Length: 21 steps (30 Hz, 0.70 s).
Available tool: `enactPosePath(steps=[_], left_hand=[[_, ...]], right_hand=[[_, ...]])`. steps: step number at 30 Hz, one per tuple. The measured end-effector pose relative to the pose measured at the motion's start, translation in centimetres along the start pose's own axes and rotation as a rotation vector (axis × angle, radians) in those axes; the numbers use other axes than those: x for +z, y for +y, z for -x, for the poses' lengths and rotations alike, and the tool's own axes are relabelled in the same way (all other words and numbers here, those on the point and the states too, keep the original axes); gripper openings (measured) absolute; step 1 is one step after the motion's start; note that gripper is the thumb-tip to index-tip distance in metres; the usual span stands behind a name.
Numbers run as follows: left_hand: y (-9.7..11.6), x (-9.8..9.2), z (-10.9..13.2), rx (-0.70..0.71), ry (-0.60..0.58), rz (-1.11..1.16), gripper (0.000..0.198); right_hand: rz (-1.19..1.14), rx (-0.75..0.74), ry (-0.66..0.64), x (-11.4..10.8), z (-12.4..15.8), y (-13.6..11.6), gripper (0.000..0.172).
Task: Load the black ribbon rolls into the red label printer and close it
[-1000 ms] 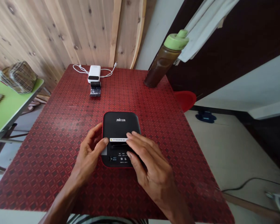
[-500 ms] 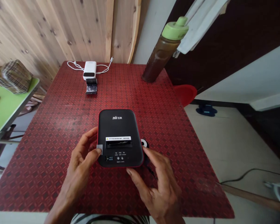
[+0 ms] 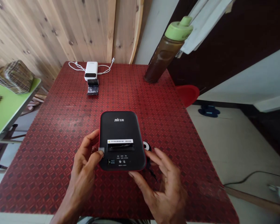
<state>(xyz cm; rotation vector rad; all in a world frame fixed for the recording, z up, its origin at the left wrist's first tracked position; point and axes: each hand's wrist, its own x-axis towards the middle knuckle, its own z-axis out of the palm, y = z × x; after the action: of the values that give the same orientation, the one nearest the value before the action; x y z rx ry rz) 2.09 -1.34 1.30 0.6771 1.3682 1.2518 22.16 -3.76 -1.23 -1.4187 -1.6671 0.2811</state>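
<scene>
A black box-shaped printer (image 3: pixel 121 137) with a red lower edge, a paper slot and small buttons lies on the red patterned table (image 3: pixel 60 124). My left hand (image 3: pixel 86 161) grips its left side, thumb pressed on a grey side tab. My right hand (image 3: pixel 164 183) is beside its right front corner, fingers spread and touching the edge near a small white and black round part (image 3: pixel 146 145). A dark cord runs under my right fingers.
At the table's far end lie a white power bank (image 3: pixel 91 70) with a white cable and a small black item (image 3: pixel 92 86). A brown bottle with a green cap (image 3: pixel 166 49) stands at the far right. A green table (image 3: pixel 6 105) is left.
My right hand has come off the top of the printer and moved to its right front corner. The left hand stays on the left side. The printer shifted slightly.
</scene>
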Motion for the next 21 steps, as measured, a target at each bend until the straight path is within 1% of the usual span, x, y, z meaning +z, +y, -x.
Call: enactPosePath(steps=[5, 8, 10, 12, 13, 14, 15, 17, 19, 21], left_hand=[[-0.5, 0.0, -0.1, 0.039, -0.008, -0.011, 0.053], [-0.6, -0.3, -0.1, 0.068, -0.029, -0.027, 0.052], [-0.7, -0.6, 0.0, 0.087, -0.042, -0.052, 0.050], [-0.8, -0.9, 0.0, 0.104, -0.060, -0.078, 0.051], [-0.9, -1.0, -0.1, 0.114, -0.068, -0.089, 0.052], [-1.0, -1.1, -0.1, 0.124, -0.077, -0.097, 0.053], [-1.2, -1.3, -0.2, 0.138, -0.084, -0.104, 0.054], [-1.4, -1.5, -0.4, 0.176, -0.098, -0.119, 0.057], [-1.7, -1.7, -0.6, 0.213, -0.106, -0.137, 0.058], [-1.8, -1.8, -0.6, 0.233, -0.111, -0.155, 0.056]], right_hand=[[0.003, -0.010, 0.003, 0.2, -0.2, 0.0, 0.062], [0.038, -0.037, -0.028, -0.7, -0.7, 0.1, 0.059], [0.056, -0.087, -0.070, -1.7, -1.7, 0.0, 0.050], [0.067, -0.183, -0.093, -2.4, -3.4, -0.2, 0.033], [0.067, -0.241, -0.101, -2.5, -4.5, -0.4, 0.026], [0.065, -0.294, -0.121, -2.4, -5.7, -0.6, 0.023], [0.061, -0.341, -0.166, -2.1, -6.9, -0.8, 0.024], [0.070, -0.401, -0.343, -0.9, -9.4, -1.4, 0.025], [0.147, -0.413, -0.556, 0.7, -11.5, -2.1, 0.023], [0.260, -0.395, -0.727, 2.2, -13.1, -3.0, 0.023]])
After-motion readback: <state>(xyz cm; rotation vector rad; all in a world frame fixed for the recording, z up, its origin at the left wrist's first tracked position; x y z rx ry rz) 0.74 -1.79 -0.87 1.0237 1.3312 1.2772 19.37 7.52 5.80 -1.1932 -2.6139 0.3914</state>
